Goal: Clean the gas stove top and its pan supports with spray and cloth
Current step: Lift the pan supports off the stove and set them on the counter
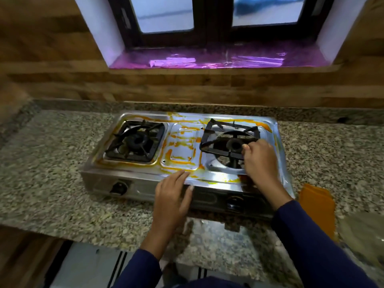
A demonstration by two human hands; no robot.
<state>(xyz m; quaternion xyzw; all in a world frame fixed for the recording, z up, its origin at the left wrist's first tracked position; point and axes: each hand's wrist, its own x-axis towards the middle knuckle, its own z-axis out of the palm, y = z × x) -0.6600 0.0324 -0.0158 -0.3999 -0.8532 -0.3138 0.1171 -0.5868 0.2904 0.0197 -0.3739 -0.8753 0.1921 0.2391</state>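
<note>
Right hand [258, 161] fingers pinch the tilted right pan support [229, 138]; left hand [173, 196] rests flat, fingers together, on the orange-stained stove top [182, 142].

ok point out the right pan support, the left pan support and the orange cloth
right pan support [212, 129]: head view, its back-left corner bar
left pan support [154, 146]: head view, its right side bar
orange cloth [318, 206]: head view, middle of the flat orange piece right of the stove
</note>
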